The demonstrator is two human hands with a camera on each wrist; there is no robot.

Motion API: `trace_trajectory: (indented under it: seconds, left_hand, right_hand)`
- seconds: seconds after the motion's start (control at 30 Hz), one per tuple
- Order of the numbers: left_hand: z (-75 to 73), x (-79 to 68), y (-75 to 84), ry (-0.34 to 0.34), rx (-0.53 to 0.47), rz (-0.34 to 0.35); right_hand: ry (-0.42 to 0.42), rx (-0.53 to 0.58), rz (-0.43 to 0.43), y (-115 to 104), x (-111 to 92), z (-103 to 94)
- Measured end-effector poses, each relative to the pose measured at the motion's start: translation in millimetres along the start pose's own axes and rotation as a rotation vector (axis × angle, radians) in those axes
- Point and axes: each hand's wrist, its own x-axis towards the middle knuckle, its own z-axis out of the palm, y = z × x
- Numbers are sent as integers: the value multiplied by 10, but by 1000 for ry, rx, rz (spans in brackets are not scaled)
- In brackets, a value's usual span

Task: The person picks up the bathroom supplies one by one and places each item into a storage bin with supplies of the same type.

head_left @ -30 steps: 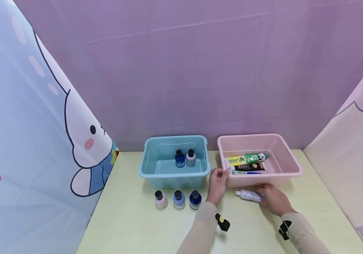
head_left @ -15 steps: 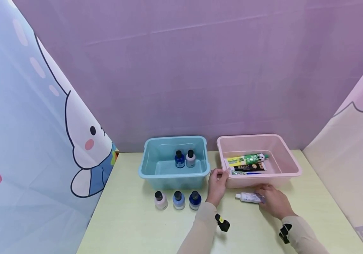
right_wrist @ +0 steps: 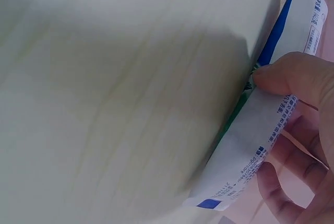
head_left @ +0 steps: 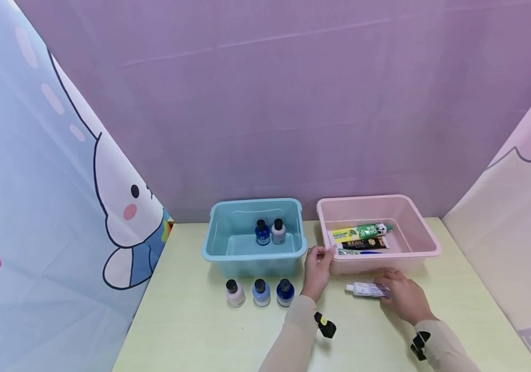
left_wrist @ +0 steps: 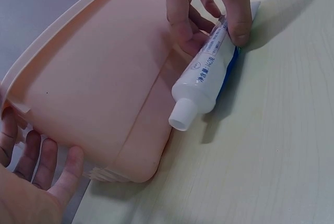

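Note:
My right hand (head_left: 402, 297) pinches a white toothpaste tube (head_left: 368, 290) between thumb and fingers, just in front of the pink bin (head_left: 377, 266). In the left wrist view the tube (left_wrist: 201, 80) is angled with its white cap toward the camera, close over the table. The right wrist view shows the thumb across the tube's (right_wrist: 245, 145) printed side. At the pink bin's front left corner, my left hand (head_left: 317, 271) holds the rim, its fingers bent under the edge in the left wrist view. Inside that bin lie a green-and-yellow tube (head_left: 360, 233), a black tube (head_left: 365, 244) and another partly hidden tube.
Left of the pink bin stands a blue bin (head_left: 253, 266) with a dark blue bottle (head_left: 263, 235) and a pale bottle (head_left: 278, 234) inside. Before it a pale pink bottle (head_left: 235, 295), a light blue bottle (head_left: 261, 295) and a dark blue bottle (head_left: 285, 294) stand in a row.
My right hand and the toothpaste tube have shifted slightly right and toward me. The left hand keeps its place on the pink bin's corner.

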Motion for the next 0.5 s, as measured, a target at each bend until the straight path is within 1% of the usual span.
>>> trace_trajectory:
  seconds: [0.13, 0.5]
  left_hand:
    - [0, 3, 0, 2, -7, 2]
    - [-1, 0, -1, 2, -11, -4]
  right_hand:
    - [24, 1, -9, -4, -2, -34]
    - [46, -5, -21, -78, 18, -181]
